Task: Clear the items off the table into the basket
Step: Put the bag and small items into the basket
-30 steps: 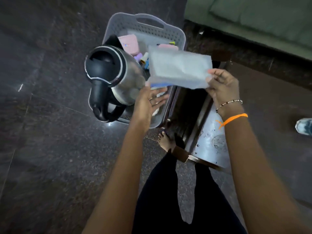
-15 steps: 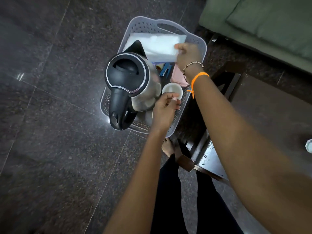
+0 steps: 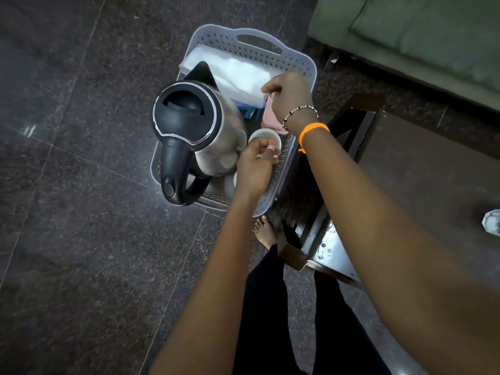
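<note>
Right grip [image 3: 288,94] seemingly on packet [image 3: 238,74].

A grey basket [image 3: 303,63] stands on the dark speckled floor [image 3: 81,239] beside a table [image 3: 332,247].

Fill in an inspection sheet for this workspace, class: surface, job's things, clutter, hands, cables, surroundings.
Surface: dark table, mostly bare; the basket stands on the dark floor beside it.
Job's things: kettle, white packet, cup, pink box in the basket.
Clutter: a pale object at the right edge, unclear.
Hands: left hand pinches the cup; right hand holds the packet.
Cables: nothing seen.
Surroundings: green sofa.
</note>
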A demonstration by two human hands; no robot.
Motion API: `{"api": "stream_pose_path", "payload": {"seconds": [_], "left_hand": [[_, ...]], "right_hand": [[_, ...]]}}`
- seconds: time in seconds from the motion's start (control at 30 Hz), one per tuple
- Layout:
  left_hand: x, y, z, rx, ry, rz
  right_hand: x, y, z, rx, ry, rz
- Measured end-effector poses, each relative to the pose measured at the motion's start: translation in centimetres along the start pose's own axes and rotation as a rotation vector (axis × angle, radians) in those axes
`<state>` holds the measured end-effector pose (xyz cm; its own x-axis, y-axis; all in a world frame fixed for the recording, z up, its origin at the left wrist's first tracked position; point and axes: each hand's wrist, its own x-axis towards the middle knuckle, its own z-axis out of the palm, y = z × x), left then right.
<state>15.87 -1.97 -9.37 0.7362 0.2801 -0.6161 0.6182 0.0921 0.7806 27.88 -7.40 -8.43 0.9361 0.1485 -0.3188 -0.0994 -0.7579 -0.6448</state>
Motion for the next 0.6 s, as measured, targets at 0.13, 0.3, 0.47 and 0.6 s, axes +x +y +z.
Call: {"api": "stream_pose_path", "payload": {"seconds": [0.13, 0.3, 0.47, 0.6], "left_hand": [[-0.5, -0.5, 1.2, 0.026, -0.002, 0.041], [-3.1, -1.1, 4.3, 0.029, -0.025, 0.072], [-6.9, -3.0, 9.1, 0.138, -0.105, 0.051], [-10.9, -5.1, 15.2, 0.186, -0.136, 0.026]], "right_hand": [[-3.5, 2.4, -2.0, 0.09, 0.071, 0.047], [-9.9, 8.0, -5.1, 0.338, 0.09, 0.179], [-16.2, 15.4, -8.5, 0.494, 0.137, 0.338], [-21.1, 22.8, -11.4, 0.532, 0.171, 0.446]]}}
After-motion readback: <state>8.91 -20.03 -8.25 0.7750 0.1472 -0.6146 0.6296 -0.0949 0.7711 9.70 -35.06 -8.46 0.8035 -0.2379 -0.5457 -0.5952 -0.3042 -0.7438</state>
